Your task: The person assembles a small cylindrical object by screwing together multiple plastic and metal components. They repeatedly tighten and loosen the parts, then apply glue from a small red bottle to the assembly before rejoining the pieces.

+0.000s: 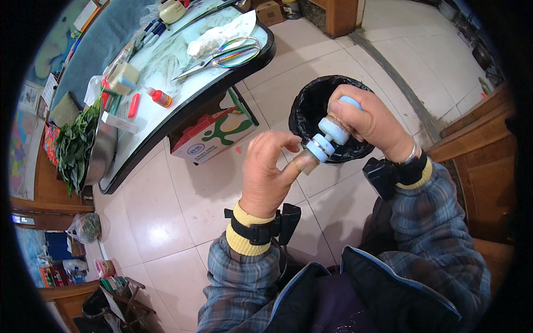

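Over a bin (302, 108) lined with a black bag, my two hands hold the ends of a light-blue plastic piece whose exact kind I cannot make out. My left hand (267, 169) pinches its lower part, a light-blue ringed collar (320, 147) with a clear, brownish tube end (307, 162). Wrapped around the upper part, my right hand (369, 116) grips a light-blue round cap (335, 130) with a knob poking out past the fingers. A narrow pale stem joins cap and collar. Both wrists wear black straps, and a bracelet shows on the right.
To the left stands a dark-edged desk (161, 119). On it lie scissors (222, 57), crumpled white tissue (222, 36), a small red bottle (159, 97) and leafy greens (78, 144). Beneath it sits a printed carton (214, 133). A wooden cabinet (483, 166) borders the right side.
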The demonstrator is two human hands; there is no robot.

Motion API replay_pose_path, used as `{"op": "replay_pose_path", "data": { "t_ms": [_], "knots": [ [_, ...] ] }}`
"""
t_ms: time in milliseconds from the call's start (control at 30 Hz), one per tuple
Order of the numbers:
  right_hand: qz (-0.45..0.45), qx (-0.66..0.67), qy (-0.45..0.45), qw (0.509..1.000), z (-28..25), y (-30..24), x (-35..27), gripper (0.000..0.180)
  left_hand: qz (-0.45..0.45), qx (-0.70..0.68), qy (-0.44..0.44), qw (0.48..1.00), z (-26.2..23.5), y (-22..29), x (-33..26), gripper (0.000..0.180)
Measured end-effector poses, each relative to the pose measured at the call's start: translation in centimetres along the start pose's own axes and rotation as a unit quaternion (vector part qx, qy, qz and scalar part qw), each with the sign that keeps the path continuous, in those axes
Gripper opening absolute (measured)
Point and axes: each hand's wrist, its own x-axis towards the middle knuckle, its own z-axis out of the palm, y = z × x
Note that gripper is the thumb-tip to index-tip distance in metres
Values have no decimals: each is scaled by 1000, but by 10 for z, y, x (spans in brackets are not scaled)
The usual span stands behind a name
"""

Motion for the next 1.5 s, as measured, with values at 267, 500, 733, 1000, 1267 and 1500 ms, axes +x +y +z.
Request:
{"op": "replay_pose_path", "data": {
  "t_ms": [267, 500, 733, 1000, 1267, 1500],
  "knots": [
    [53, 64, 23, 996, 0, 5, -1, 34, 29, 25, 2, 999, 1, 2, 4, 31],
    [79, 32, -13, 996, -7, 2, -3, 35, 53, 70, -16, 996, -2, 1, 2, 30],
    [3, 48, -12, 999, 3, 9, -3, 32, 18, 38, -21, 999, -2, 4, 0, 29],
    [10, 41, -16, 999, 4, 11, -2, 32, -21, 39, -34, 998, -2, 6, 0, 31],
    [59, 174, 77, 980, 4, 16, 1, 32, -61, -73, 87, 992, 3, 3, 2, 32],
    [42, 196, 119, 973, 5, 8, -3, 34, -31, -188, 44, 981, 7, 1, -2, 33]
  ]
}}
